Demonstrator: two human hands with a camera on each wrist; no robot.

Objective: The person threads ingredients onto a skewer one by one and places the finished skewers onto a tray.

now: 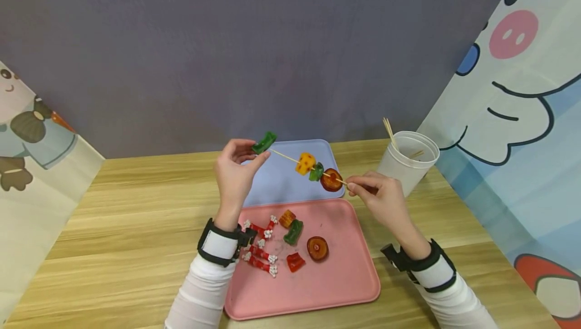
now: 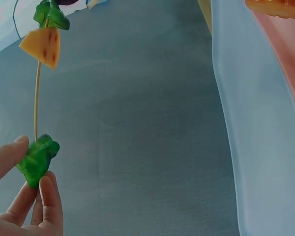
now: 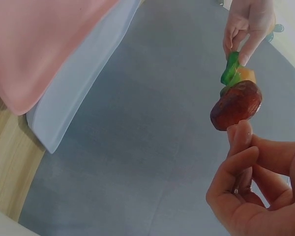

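My right hand (image 1: pixel 381 195) pinches one end of a thin wooden skewer (image 1: pixel 286 156). Threaded on it, from that hand outward, are a brown mushroom cap (image 1: pixel 331 180), a green pepper piece (image 1: pixel 316 172) and a yellow spotted chunk (image 1: pixel 305 163). Between thumb and fingers, my left hand (image 1: pixel 236 172) holds another green pepper piece (image 2: pixel 37 160) at the skewer's far end. The skewer's tip meets that piece; whether it has pierced through, I cannot tell. Both hands are raised over the trays. In the right wrist view the mushroom cap (image 3: pixel 236 105) hides most of the skewer.
Below lies a pink tray (image 1: pixel 336 283) with several red-and-white pieces (image 1: pixel 260 253), a grilled yellow piece (image 1: pixel 287 218), a green pepper piece (image 1: pixel 293 232), a red piece (image 1: pixel 295 262) and a mushroom cap (image 1: pixel 317 249). Behind is a blue tray (image 1: pixel 290 187); a white bucket (image 1: pixel 404 165) holds skewers.
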